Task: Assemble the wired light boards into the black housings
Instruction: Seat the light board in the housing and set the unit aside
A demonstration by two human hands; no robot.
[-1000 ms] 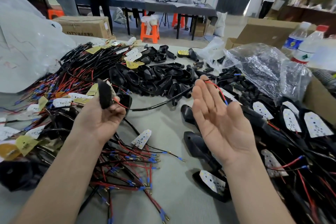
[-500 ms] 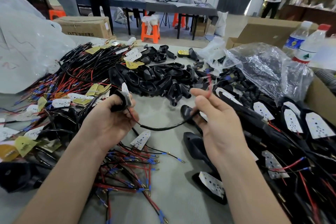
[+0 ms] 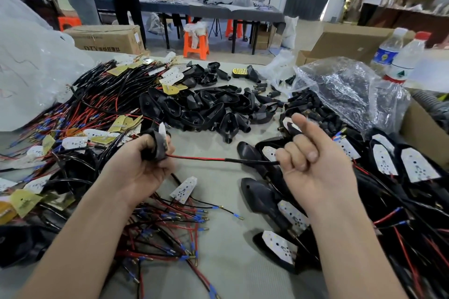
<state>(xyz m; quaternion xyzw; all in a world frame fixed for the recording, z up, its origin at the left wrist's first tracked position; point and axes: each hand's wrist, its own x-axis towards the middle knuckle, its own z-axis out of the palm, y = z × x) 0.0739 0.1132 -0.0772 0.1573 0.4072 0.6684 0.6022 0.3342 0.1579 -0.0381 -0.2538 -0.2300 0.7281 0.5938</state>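
My left hand (image 3: 143,167) grips a black housing (image 3: 156,145) with a white light board (image 3: 162,131) poking out of its top. A red and black wire (image 3: 218,159) runs taut from the housing's bottom to my right hand (image 3: 313,165), whose curled fingers hold the wire's black sleeve. Empty black housings (image 3: 209,109) lie heaped behind my hands. A tangle of wired light boards (image 3: 92,114) covers the table's left side. Finished housings with boards fitted (image 3: 410,165) lie at the right.
A loose white board (image 3: 184,189) and wire ends with blue crimps (image 3: 175,221) lie between my forearms. A clear plastic bag (image 3: 340,90), two water bottles (image 3: 398,58) and a cardboard box (image 3: 422,133) stand at the right. People work at a far table (image 3: 194,8).
My right hand went from open to gripping the wire and pulled it rightward, so the slack wire now runs straight. My left hand turned the housing upright and lowered a little.
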